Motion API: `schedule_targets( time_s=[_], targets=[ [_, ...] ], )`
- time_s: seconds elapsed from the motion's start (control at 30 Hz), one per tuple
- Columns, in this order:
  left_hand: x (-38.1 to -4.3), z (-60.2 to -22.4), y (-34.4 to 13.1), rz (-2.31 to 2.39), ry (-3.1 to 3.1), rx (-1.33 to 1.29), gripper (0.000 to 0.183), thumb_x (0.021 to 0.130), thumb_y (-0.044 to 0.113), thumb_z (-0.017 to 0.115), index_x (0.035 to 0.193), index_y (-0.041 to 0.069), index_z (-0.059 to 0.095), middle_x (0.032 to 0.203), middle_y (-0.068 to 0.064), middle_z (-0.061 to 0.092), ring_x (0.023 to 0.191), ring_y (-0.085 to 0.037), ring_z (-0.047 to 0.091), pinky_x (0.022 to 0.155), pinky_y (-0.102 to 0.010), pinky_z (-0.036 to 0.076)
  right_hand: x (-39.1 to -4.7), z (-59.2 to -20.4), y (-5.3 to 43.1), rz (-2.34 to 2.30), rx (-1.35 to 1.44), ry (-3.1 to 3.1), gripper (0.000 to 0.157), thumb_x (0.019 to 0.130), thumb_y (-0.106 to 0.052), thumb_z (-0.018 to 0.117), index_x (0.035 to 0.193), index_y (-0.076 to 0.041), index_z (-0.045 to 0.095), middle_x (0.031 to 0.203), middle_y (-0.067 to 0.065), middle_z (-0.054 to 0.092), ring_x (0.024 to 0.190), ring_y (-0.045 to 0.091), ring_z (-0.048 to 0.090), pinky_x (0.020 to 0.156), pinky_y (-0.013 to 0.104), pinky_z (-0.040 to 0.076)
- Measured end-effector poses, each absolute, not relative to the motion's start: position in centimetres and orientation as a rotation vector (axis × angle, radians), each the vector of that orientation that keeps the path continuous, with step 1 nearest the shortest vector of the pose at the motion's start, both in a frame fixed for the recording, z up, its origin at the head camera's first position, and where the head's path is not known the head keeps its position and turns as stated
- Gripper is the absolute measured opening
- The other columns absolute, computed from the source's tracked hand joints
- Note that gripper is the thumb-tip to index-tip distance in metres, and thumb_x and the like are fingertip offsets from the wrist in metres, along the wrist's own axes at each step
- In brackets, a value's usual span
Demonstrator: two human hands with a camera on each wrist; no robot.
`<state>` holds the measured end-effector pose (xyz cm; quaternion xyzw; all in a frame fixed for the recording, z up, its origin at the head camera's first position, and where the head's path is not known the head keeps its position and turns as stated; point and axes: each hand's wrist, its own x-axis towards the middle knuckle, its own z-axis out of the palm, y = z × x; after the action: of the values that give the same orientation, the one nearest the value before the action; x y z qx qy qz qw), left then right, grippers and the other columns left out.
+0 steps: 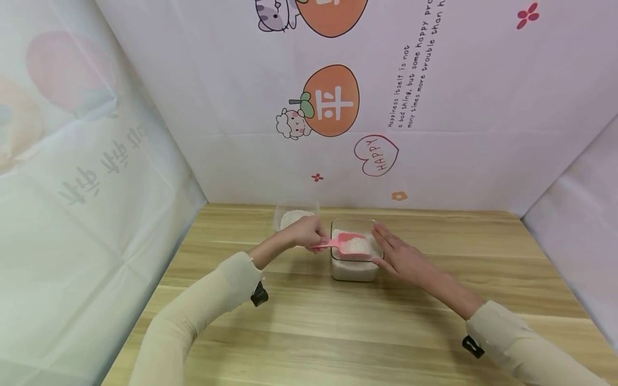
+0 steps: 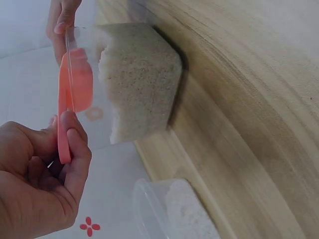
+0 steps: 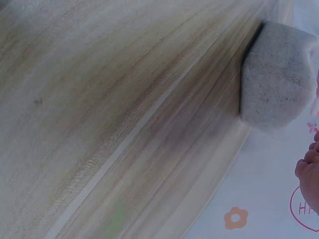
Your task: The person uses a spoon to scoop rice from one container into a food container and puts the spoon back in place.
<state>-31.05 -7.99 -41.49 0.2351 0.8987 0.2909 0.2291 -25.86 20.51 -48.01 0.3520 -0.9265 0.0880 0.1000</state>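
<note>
My left hand (image 1: 305, 232) grips the handle of a pink scoop (image 1: 348, 247), seen from the side in the left wrist view (image 2: 64, 107). White grainy stuff, like rice or flour, lies in the scoop's bowl. The bowl is at the mouth of a clear square container (image 1: 355, 271), which holds more of the same pale grains (image 2: 139, 79). My right hand (image 1: 403, 257) rests against the container's right side at the rim, fingers extended; only part of that hand (image 3: 310, 174) enters the right wrist view.
Behind my left hand stands a clear round tub (image 1: 296, 206) with white powdery stuff (image 1: 293, 217) in it. The wooden table (image 1: 338, 332) ends at a white printed cloth wall (image 1: 251, 161) at the back. Cloth also hangs along both sides.
</note>
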Motion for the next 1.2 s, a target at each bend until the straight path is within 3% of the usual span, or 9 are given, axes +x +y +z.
schedule_targets(
  time_s=[0.43, 0.57, 0.8, 1.2],
  targets=[
    [-30.5, -41.3, -9.3, 0.943, 2.436, 0.573, 0.019, 0.090, 0.007, 0.058, 0.081, 0.001, 0.073, 0.065, -0.005, 0.068, 0.056, -0.011, 0.063, 0.056, -0.025, 0.053, -25.9, -48.1, 20.4, 0.262, 1.048, -2.715, 0.070, 0.095, -0.041, 0.047, 0.143, 0.006, 0.026, 0.151, 0.021, 0.024, 0.138, 0.033, 0.027, 0.098, 0.046, 0.041],
    [-30.3, -40.9, -9.7, 0.999, 2.415, 0.518, 0.018, 0.090, 0.005, 0.057, 0.085, -0.003, 0.072, 0.065, -0.007, 0.067, 0.058, -0.015, 0.065, 0.059, -0.029, 0.055, -25.8, -47.9, 20.4, 0.253, 1.047, -2.728, 0.069, 0.096, -0.041, 0.046, 0.144, 0.005, 0.025, 0.150, 0.022, 0.024, 0.138, 0.033, 0.026, 0.099, 0.046, 0.039],
    [-30.3, -41.0, -10.4, 1.052, 2.395, 0.480, 0.017, 0.090, 0.006, 0.058, 0.085, -0.002, 0.072, 0.069, -0.012, 0.069, 0.054, -0.011, 0.063, 0.059, -0.028, 0.055, -25.7, -47.6, 20.4, 0.229, 1.054, -2.762, 0.070, 0.096, -0.042, 0.045, 0.144, 0.004, 0.024, 0.153, 0.018, 0.018, 0.140, 0.032, 0.023, 0.104, 0.047, 0.034],
    [-30.4, -40.6, -11.2, 1.099, 2.384, 0.491, 0.020, 0.090, 0.005, 0.056, 0.079, -0.002, 0.071, 0.062, -0.003, 0.064, 0.053, -0.010, 0.061, 0.057, -0.024, 0.053, -25.8, -46.8, 20.4, 0.139, 1.099, -2.745, 0.067, 0.096, -0.041, 0.044, 0.142, 0.006, 0.028, 0.151, 0.022, 0.021, 0.138, 0.036, 0.026, 0.105, 0.047, 0.033]
  ],
)
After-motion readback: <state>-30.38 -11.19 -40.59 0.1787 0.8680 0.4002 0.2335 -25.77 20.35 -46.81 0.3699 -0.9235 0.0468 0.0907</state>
